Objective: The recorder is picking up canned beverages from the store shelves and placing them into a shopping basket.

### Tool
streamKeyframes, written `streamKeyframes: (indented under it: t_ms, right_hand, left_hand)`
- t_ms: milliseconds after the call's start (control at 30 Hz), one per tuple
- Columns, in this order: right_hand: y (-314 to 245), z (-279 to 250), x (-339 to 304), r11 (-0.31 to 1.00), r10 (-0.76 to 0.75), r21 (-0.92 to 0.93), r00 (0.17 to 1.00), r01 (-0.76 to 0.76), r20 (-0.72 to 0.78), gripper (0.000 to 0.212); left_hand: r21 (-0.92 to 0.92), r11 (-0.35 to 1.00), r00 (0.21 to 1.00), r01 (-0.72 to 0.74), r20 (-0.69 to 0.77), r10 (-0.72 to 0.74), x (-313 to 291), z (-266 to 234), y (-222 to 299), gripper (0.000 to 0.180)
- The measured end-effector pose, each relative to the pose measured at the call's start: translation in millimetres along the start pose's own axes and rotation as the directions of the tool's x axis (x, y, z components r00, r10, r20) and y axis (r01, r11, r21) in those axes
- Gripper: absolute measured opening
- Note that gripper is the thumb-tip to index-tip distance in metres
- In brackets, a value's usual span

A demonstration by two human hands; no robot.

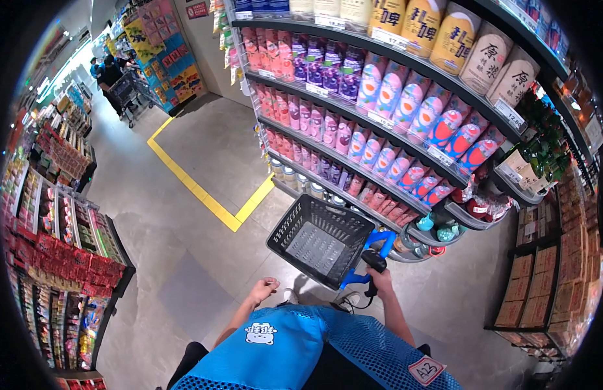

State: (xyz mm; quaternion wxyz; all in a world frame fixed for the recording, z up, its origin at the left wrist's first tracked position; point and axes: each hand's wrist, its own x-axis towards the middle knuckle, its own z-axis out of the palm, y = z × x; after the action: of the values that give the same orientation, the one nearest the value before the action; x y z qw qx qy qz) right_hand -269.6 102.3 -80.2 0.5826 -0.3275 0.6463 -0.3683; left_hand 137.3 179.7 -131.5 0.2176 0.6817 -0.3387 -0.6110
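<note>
My right hand point(382, 283) is closed round a black handheld scanner point(373, 260) with a dark cord hanging below it. The scanner is right beside the blue handle point(384, 242) of a black slatted shopping basket point(287, 224). The basket stands in front of me with nothing inside, its mesh bottom visible. I cannot tell whether my right fingers also touch the handle. My left hand point(265, 288) hovers at the near left of the basket, apart from it, loosely bent and holding nothing.
Curved shelves of cans point(392, 97) rise just beyond the basket. Yellow floor tape point(196, 188) marks a corner at left. Snack shelves point(67, 240) line the far left; cartons point(532, 279) are stacked at right. A person point(109, 75) stands by a trolley point(124, 91) down the aisle.
</note>
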Motion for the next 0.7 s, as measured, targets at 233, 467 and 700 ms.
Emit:
streamKeyframes:
  t_ms: [233,467,700]
  right_hand:
    - [-30.0,40.7,-29.6,0.948,-0.242,-0.273,0.926,0.163,-0.289,0.018]
    - [-100.9,163.1,-123.6,0.940,-0.170,0.332,0.955,0.083,0.242,0.031]
    - [-103.4,199.4,-111.8,0.780,-0.191,0.622,0.923,-0.063,0.334,0.028]
  left_hand:
    - [-0.253,0.967,0.975,-0.037,0.203,0.090,-34.4,-43.6,20.7,0.049]
    - [-0.296,0.849,0.696,-0.437,0.487,0.528,-58.0,-8.4,88.7,0.062]
    - [-0.021,0.916,0.652,-0.401,0.695,0.302,-110.8,-3.2,156.2,0.058]
